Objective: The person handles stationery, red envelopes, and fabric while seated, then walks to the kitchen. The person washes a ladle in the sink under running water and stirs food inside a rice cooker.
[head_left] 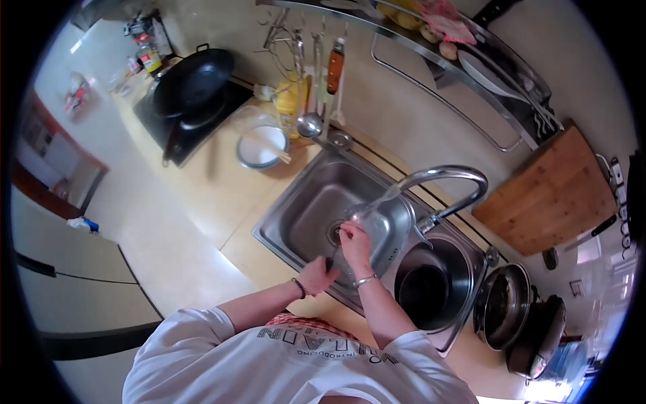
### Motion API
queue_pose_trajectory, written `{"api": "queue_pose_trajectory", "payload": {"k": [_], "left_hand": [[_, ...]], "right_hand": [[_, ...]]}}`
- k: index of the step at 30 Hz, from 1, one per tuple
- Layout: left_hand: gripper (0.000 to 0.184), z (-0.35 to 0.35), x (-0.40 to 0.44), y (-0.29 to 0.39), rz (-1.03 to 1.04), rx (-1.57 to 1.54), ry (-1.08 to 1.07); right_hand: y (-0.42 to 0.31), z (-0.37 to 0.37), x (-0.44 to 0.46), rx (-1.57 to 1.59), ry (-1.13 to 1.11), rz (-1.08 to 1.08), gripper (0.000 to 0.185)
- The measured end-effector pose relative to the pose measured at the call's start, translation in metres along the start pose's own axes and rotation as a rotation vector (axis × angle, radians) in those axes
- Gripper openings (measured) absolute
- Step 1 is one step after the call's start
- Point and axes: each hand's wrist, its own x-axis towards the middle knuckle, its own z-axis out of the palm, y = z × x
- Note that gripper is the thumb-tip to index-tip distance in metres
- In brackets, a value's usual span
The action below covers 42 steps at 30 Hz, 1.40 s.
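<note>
Over the near edge of the sink point(306, 192), my left hand point(315, 276) is closed around a small tool with a dark handle point(329, 263); its kind is unclear. My right hand point(355, 244), wearing a silver bracelet, is above the basin beside the drain point(334, 233). Its fingers are pinched together, and what they hold, if anything, is hidden. Water point(377, 203) streams from the curved faucet point(444, 174) into the basin just beyond my right hand.
A dark pot point(424, 293) sits in the smaller right basin. Left of the sink are a bowl with chopsticks point(261, 147) and a wok point(195, 81) on the cooktop. A cutting board point(548, 192) leans at right, near pans point(503, 306). Utensils point(311, 124) hang behind.
</note>
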Motion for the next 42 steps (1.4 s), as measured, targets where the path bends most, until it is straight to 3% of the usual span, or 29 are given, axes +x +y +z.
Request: {"api": "queue_pose_trajectory", "payload": {"k": [1,3,5,9,11,12,14,15,17,18,20,21,23,24,27,29,32,35,37,39,42], "left_hand": [[0.029,0.001,0.005,-0.011,0.001,-0.001,-0.017],[0.03,-0.001,0.018,-0.035,0.264,0.325,0.356],[0.027,-0.001,0.014,-0.038,0.28,0.358,0.384],[0.021,0.0,0.005,-0.035,0.337,0.487,0.393],[0.02,-0.003,0.003,-0.035,0.338,0.522,0.378],[0.02,-0.004,0.0,-0.037,0.331,0.551,0.362],[0.022,-0.009,-0.004,-0.036,0.348,0.591,0.355],[0.024,-0.012,-0.004,-0.035,0.367,0.627,0.35],[0.026,-0.017,0.002,-0.041,0.408,0.65,0.373],[0.028,-0.019,0.006,-0.045,0.447,0.671,0.397],[0.027,-0.031,0.027,-0.055,0.503,0.661,0.43],[0.025,-0.038,0.037,-0.052,0.56,0.652,0.467],[0.023,-0.042,0.064,-0.03,0.605,0.723,0.501],[0.02,-0.04,0.077,-0.015,0.639,0.797,0.539],[0.017,-0.007,0.119,0.03,0.829,0.62,0.56],[0.018,0.011,0.134,0.06,0.877,0.551,0.547],[0.022,0.019,0.143,0.084,1.106,0.312,0.561],[0.021,0.011,0.154,0.078,1.153,0.321,0.434],[0.019,0.012,0.16,0.068,1.188,0.2,0.464],[0.018,0.012,0.161,0.062,1.093,-0.019,0.38],[0.019,0.008,0.157,0.064,1.016,-0.2,0.223]], "right_hand": [[0.0,-0.005,-0.003,-0.013,-0.032,-0.034,0.032],[-0.013,-0.016,-0.007,-0.046,0.038,-0.064,0.027],[-0.019,-0.023,0.0,-0.315,0.368,-0.537,0.025],[-0.009,-0.03,0.027,-0.507,0.293,-0.621,0.024],[0.017,-0.024,0.046,-0.377,0.125,-0.326,0.029],[0.028,-0.025,0.054,-0.374,0.123,-0.319,0.029],[0.045,-0.033,0.073,0.051,-0.096,0.08,0.029],[0.036,-0.041,0.075,0.052,-0.094,0.08,0.029],[0.023,-0.057,0.076,0.361,-0.145,0.497,0.032],[0.028,-0.062,0.078,0.36,-0.144,0.499,0.032],[0.04,-0.073,0.079,0.907,-0.049,0.592,0.028],[0.042,-0.077,0.077,0.905,-0.042,0.593,0.028],[0.044,-0.086,0.073,1.221,0.059,0.629,0.026],[0.035,-0.092,0.069,1.255,0.146,0.674,0.025],[0.024,-0.095,0.046,1.373,0.212,0.577,0.024],[-0.001,-0.101,0.028,1.39,0.268,0.627,0.02],[-0.023,-0.119,0.003,1.637,0.396,0.542,0.021],[-0.011,-0.134,-0.008,1.766,0.413,0.402,0.019],[-0.005,-0.143,-0.007,1.74,0.452,0.396,0.019],[0.0,-0.145,-0.002,1.766,0.508,0.489,0.02],[0.002,-0.138,-0.001,1.805,0.468,0.421,0.019]]}}
